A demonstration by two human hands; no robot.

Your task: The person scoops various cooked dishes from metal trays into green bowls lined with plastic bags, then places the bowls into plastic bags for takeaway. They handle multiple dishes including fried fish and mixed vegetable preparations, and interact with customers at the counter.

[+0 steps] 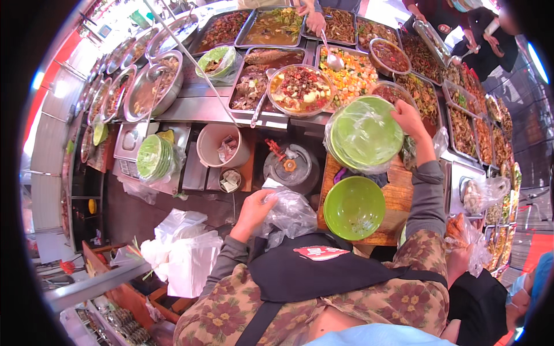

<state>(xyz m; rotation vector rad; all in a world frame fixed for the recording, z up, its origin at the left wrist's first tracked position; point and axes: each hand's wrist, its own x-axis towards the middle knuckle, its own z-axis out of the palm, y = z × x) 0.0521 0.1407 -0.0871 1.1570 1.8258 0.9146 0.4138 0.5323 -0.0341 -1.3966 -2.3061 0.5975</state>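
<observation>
My right hand (409,120) grips the rim of a stack of green bowls (367,132) wrapped in clear plastic film. The stack is raised in front of the food trays, above a wooden board (396,203). Below it a bare green bowl (355,208), its inside facing up, sits over the board's left part. My left hand (255,212) pinches a crumpled clear plastic bag (291,214) close to my black apron. Behind that bag stands a grey gas cylinder (291,168) with an orange valve knob.
Metal trays of cooked food, one of corn and shrimp (348,71), line the counter ahead. Left are a white bucket (220,147) holding banknotes and another green bowl stack (153,158). A co-worker's hand (316,21) spoons food opposite; another person (476,294) stands close right.
</observation>
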